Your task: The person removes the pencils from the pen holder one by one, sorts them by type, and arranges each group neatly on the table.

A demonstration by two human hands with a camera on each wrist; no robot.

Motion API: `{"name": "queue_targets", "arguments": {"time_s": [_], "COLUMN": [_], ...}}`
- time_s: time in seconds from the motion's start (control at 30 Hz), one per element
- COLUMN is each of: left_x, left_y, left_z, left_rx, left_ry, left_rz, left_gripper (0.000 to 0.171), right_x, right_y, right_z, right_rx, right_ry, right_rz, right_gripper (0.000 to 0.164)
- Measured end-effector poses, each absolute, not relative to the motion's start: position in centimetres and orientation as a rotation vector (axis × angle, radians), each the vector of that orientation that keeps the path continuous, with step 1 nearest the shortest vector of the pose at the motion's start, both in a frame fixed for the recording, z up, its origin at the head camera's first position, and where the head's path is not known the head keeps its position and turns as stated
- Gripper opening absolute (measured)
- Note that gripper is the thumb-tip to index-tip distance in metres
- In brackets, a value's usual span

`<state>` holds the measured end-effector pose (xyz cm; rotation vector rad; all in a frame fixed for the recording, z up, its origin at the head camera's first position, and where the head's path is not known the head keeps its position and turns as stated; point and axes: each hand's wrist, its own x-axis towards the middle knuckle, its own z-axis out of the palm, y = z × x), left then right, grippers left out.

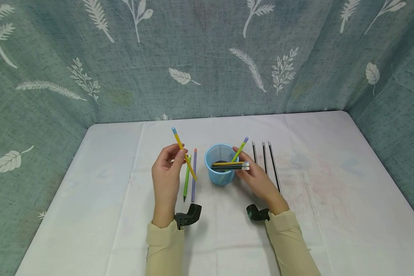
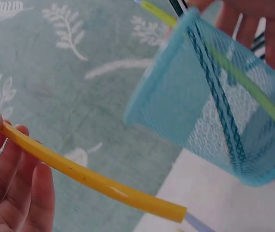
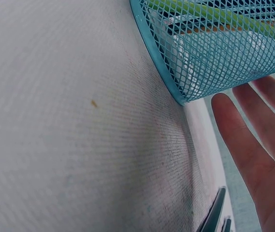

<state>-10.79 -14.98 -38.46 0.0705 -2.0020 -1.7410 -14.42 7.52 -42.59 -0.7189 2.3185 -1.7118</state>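
Observation:
My left hand (image 1: 168, 168) pinches a yellow pencil (image 1: 191, 167) with a blue end between thumb and fingers, raised and tilted left of the cup. In the left wrist view, the yellow pencil (image 2: 98, 181) shows a blunt lower end. The light blue mesh pencil cup (image 1: 221, 178) stands in the middle. Inside it lean a lime-green pencil (image 1: 240, 148) with a purple end, a yellow one and several dark pencils (image 1: 229, 168). At the cup's right side is my right hand (image 1: 257, 180). Its fingers (image 3: 241, 140) are extended against the mesh in the right wrist view.
On the white-covered table (image 1: 89, 214), a green pencil (image 1: 186, 184) and a purple pencil (image 1: 193, 188) lie under and beside my left hand. Three black pencils (image 1: 275, 166) lie right of the cup, partly behind my right hand. A leaf-patterned curtain (image 1: 200, 57) borders the table.

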Motion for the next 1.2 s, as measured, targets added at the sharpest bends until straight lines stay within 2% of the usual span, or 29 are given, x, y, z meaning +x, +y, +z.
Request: {"name": "queue_targets", "arguments": {"time_s": [0.23,0.3,0.37,0.53,0.63,0.9,0.97,1.2], "left_x": [-14.6,-15.1,-14.9,-13.1,-13.0,-15.7,-15.7,-13.4], "left_y": [-18.4,-19.0,-19.0,-17.9,-18.2,-21.6,-21.6,-19.3], "left_z": [-47.1,-48.4,-48.1,-44.0,-44.2,-52.1,-52.5,-46.8], "left_rx": [0.150,0.189,0.237,0.355,0.422,0.425,0.428,0.513], "left_ry": [-2.067,-2.115,-2.156,-2.221,-2.273,-2.256,-2.306,-2.542], "left_rz": [-1.674,-1.633,-1.610,-1.687,-1.669,-1.619,-1.543,-1.481], "left_gripper": [0.031,0.033,0.031,0.029,0.027,0.028,0.025,0.036], "right_x": [-14.4,-14.4,-14.4,-14.4,-14.4,-14.4,-14.4,-14.3], "right_y": [7.5,7.5,7.5,7.5,7.5,7.5,7.5,7.4], "right_z": [-42.4,-42.4,-42.4,-42.5,-42.5,-42.5,-42.5,-42.5], "right_rx": [-0.692,-0.690,-0.689,-0.690,-0.686,-0.680,-0.677,-0.673], "right_ry": [2.327,2.325,2.322,2.315,2.315,2.312,2.314,2.322], "right_rz": [-1.704,-1.706,-1.704,-1.709,-1.710,-1.712,-1.707,-1.700], "right_gripper": [0.053,0.053,0.053,0.053,0.053,0.053,0.053,0.053]}}
